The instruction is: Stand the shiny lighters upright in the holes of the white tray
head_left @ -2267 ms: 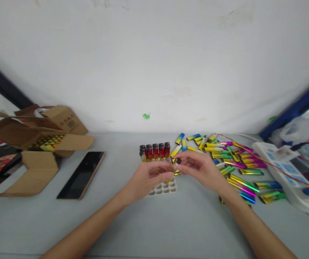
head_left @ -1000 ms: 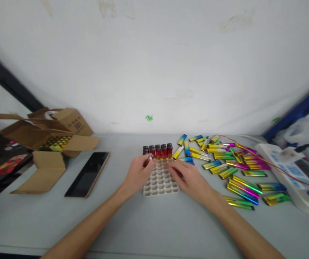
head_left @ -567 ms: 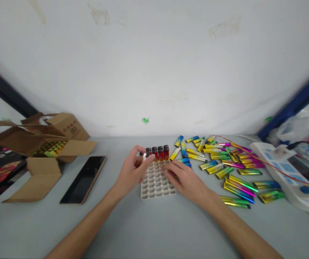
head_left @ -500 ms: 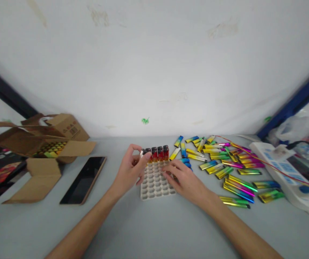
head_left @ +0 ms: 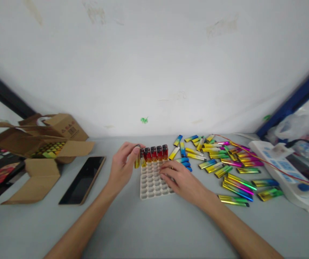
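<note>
A white plastic tray (head_left: 151, 185) with rows of holes lies on the table in front of me. Along its far edge stands a row of several red lighters (head_left: 153, 154) with dark tops. My left hand (head_left: 122, 163) is closed at the tray's far left corner, thumb and fingers pinching a yellowish lighter (head_left: 137, 162) upright just beside the row. My right hand (head_left: 180, 180) lies over the tray's right side, fingers curled onto it; its palm side is hidden. Several blue-and-yellow lighters (head_left: 184, 162) lie just behind the right hand.
Many shiny multicoloured lighters (head_left: 219, 158) are scattered at the right. Beyond them sits a white power strip (head_left: 286, 176) with a thin red-yellow wire (head_left: 264, 163). At the left are a black phone (head_left: 83, 180) and an open cardboard box (head_left: 42, 180) holding lighters. A white wall (head_left: 154, 72) rises behind.
My left hand has moved a little left, off the front of the red row, uncovering it, and a yellowish lighter now shows below its thumb. The right hand stays nearly in place.
</note>
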A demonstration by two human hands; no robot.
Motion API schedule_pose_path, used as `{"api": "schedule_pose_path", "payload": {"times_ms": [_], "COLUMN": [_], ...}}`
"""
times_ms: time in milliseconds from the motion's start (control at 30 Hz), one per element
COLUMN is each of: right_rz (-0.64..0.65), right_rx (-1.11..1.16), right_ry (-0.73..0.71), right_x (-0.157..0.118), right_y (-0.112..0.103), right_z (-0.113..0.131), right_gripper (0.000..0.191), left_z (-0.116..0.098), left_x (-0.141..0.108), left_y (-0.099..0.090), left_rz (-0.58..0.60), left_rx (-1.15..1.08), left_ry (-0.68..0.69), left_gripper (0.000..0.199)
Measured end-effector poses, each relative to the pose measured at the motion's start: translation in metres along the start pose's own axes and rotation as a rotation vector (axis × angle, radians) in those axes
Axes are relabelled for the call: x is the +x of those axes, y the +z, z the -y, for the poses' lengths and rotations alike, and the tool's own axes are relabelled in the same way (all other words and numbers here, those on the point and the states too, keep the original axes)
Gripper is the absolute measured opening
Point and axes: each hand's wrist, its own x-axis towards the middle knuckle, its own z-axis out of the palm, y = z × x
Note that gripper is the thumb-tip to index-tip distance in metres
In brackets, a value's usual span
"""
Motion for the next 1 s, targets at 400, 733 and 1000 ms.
{"api": "schedule_pose_path", "payload": {"times_ms": [400,733,1000], "right_rz": [-0.005,0.004,0.018], "right_rx": [-0.042,-0.059,-0.055], "right_ry": [0.022,0.096,0.085], "right_x": [0.000,0.001,0.002], "right_y": [-0.003,-0.008,-0.012], "right_z": [-0.002,0.005,0.004], "right_gripper": [0.024,0.033,0.033], "left_z": [0.017,0.019,0.017], "left_x": [-0.006,-0.001,0.001], "left_y": [0.007,0.002,-0.002], "left_rz": [0.054,0.080,0.187], "left_rx": [0.237,0.310,0.254], "left_ry": [0.268,0.395,0.403], "left_gripper": [0.011,0.013,0.008]}}
